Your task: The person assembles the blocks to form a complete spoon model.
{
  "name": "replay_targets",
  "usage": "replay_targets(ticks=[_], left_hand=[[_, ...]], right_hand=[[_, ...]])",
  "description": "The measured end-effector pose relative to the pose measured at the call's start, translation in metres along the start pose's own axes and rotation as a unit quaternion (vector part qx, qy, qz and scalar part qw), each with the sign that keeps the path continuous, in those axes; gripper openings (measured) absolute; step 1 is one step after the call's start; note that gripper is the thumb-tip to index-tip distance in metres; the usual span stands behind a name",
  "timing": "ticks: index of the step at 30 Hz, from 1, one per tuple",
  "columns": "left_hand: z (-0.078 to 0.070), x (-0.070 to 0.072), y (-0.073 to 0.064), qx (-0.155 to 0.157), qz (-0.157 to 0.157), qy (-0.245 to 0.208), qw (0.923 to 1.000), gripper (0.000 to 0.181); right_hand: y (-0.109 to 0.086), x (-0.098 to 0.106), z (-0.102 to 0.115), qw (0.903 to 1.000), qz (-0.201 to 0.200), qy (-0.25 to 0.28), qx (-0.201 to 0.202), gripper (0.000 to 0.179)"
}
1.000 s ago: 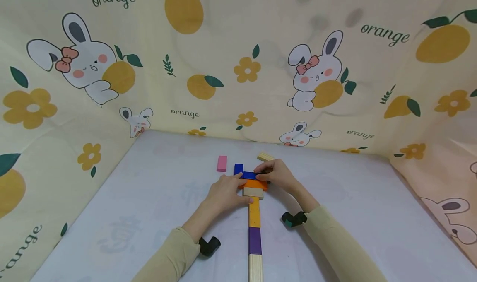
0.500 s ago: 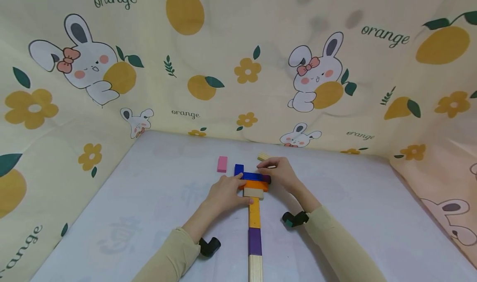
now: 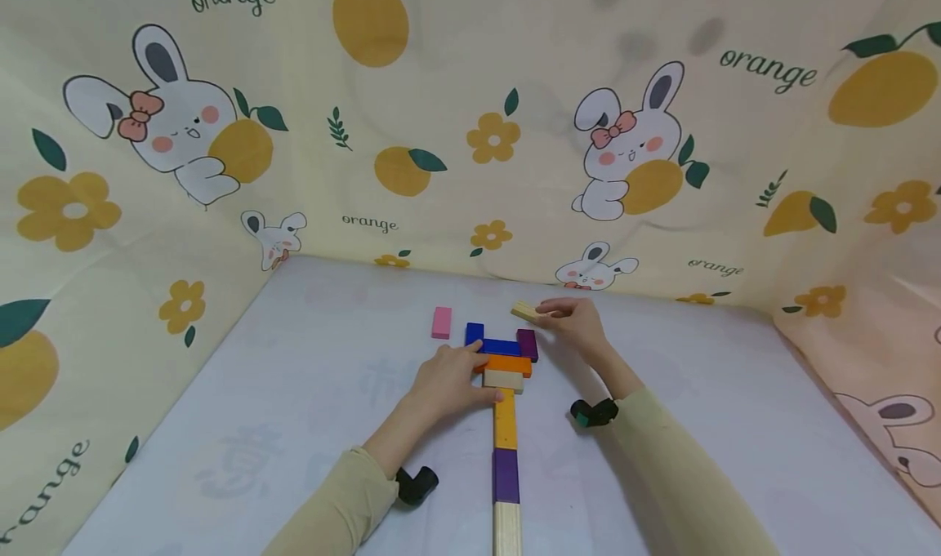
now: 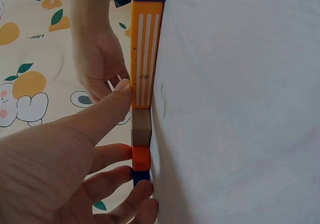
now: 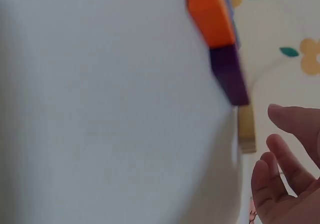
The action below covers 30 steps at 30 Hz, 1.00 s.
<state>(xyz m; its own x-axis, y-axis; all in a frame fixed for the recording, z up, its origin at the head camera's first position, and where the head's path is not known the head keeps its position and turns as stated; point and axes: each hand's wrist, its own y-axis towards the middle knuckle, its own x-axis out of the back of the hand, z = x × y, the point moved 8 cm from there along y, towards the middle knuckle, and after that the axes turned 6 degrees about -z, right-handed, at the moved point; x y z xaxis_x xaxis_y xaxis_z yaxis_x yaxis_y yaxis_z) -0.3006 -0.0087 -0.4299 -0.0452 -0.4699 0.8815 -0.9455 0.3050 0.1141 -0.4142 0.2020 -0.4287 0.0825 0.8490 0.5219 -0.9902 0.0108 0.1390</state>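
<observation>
My left hand (image 3: 444, 380) rests beside a row of coloured blocks, thumb at the yellow block (image 3: 505, 421) and fingertips along the orange block (image 3: 509, 366) and the lying blue block (image 3: 502, 347). In the left wrist view, its fingers (image 4: 112, 156) are spread along the row's side. A dark purple block (image 3: 527, 345) sits at the blue block's right end, a second blue block (image 3: 474, 334) at its left. My right hand (image 3: 577, 327) reaches to a light wooden block (image 3: 524, 309) behind. In the right wrist view, thumb and fingers stand apart near this wooden block (image 5: 246, 129), not around it.
Beyond the left hand lies a pink block (image 3: 441, 322). Toward me the row continues with a beige block (image 3: 504, 380) between orange and yellow, then a purple block (image 3: 506, 476) and a pale wooden block (image 3: 507, 531). A printed cloth (image 3: 412, 115) hangs behind the white table surface (image 3: 309, 376).
My right hand has left the dark purple block at the blue block's right end and moved away and right, to the light wooden block. The left hand has stayed in place.
</observation>
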Motion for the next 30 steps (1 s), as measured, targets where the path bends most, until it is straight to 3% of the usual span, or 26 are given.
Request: replay_targets(ticks=[8,30], left_hand=[[0.001,-0.002,0.001,-0.002,-0.002,0.004,1.0000,0.069],[-0.001,0.000,0.000,0.001,0.000,0.011,0.9999,0.069]], right_hand=[[0.005,-0.001,-0.019,0.9992,0.011,-0.021,-0.031,0.022],[0.006,-0.002,-0.010,0.9964,-0.007,-0.074,-0.041,0.021]])
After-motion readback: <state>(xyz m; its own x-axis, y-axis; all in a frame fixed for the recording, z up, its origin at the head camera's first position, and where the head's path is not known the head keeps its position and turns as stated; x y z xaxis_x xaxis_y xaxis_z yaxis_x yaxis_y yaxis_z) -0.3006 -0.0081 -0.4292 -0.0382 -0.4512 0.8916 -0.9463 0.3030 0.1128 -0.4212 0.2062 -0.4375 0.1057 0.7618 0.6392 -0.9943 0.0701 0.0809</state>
